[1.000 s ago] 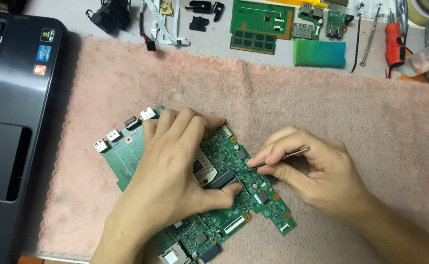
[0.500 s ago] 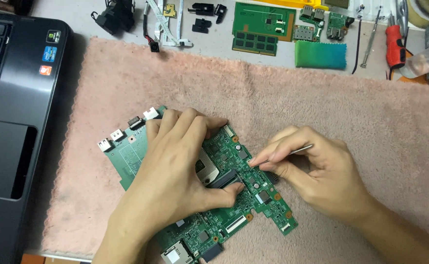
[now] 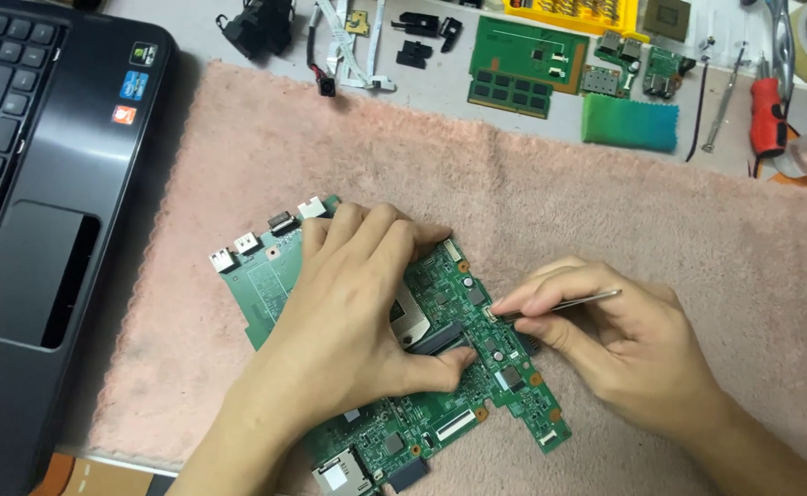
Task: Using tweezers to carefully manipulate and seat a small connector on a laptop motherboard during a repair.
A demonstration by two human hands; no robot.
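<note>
At the far left a black laptop [image 3: 45, 184] lies open on the counter [image 3: 440, 92], its glossy palm rest and touchpad showing. Beside it spreads a pink, fuzzy towel [image 3: 605, 211]. On the towel lies a green circuit board [image 3: 449, 386], irregular in outline, with metal ports along its left edge. The left hand [image 3: 348, 312] presses flat on the board, fingers spread and holding nothing, covering much of its middle. To the right, the right hand [image 3: 605, 340] has its fingers pinched shut around thin metal tweezers [image 3: 559, 303], whose tips meet the board's right part. Along the back of the counter lie black plastic pieces [image 3: 422, 37], smaller green boards [image 3: 523, 64], a green cloth [image 3: 630, 122] and a red-handled tool [image 3: 769, 115].
</note>
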